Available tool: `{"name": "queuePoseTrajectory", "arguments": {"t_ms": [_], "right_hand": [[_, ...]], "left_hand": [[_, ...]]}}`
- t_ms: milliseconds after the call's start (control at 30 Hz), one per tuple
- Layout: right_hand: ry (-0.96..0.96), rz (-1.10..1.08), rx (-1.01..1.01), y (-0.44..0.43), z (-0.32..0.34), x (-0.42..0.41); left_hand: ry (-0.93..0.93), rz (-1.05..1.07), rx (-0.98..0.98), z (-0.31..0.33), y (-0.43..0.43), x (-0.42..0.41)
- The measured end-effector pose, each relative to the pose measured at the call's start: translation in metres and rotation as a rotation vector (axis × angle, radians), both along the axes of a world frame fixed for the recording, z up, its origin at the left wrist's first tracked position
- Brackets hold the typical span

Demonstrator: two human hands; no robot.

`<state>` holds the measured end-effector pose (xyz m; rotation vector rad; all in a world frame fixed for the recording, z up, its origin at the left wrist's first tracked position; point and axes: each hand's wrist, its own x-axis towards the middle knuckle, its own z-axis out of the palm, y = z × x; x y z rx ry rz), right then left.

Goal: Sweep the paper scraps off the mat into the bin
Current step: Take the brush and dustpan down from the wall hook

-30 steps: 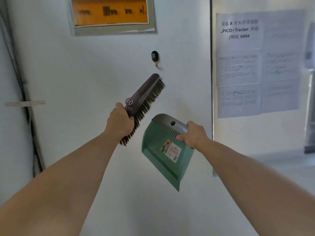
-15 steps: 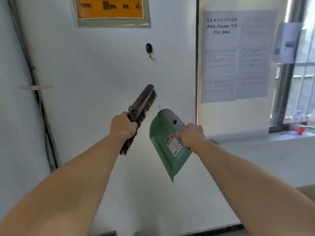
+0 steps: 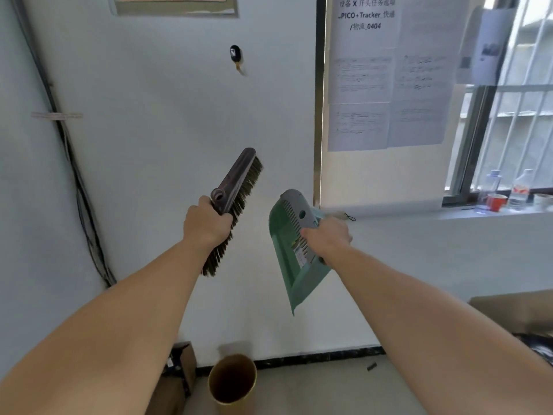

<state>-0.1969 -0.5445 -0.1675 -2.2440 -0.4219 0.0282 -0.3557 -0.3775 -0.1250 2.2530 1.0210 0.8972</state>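
My left hand grips a brown hand brush with dark bristles, held up in front of the white wall. My right hand holds a green dustpan by its grey handle end, the pan hanging edge-down. On the floor by the wall, below both hands, stands a round tan bin with its mouth open. No mat and no paper scraps are in view.
A cardboard box sits left of the bin. Cables run down the wall at left. Papers are posted at right, by a window with bottles and a red cup on the sill. Another carton lies at right.
The view has tilted down and turned right, so the floor, bin and window sill have come into sight. Both hands keep their grip, and the dustpan has turned more edge-on.
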Motion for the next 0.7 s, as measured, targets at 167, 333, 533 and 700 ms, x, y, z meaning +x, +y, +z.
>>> {"name": "queuePoseTrajectory", "arguments": {"t_ms": [167,333,533,700], "right_hand": [[0.018,0.050,-0.029,-0.088,-0.029,-0.004],[0.065,0.098,-0.115,-0.166,-0.060,-0.003],[0.084,0.070,-0.192,-0.235,-0.094,-0.006],[0.133,0.025,-0.157,-0.275,-0.125,-0.018]], "left_hand": [[0.009,0.074,-0.051,-0.034,-0.091,-0.011],[0.041,0.109,-0.104,-0.063,-0.172,-0.017],[0.126,0.113,-0.168,-0.097,-0.237,-0.023],[0.166,0.089,-0.182,-0.134,-0.267,-0.029]]}}
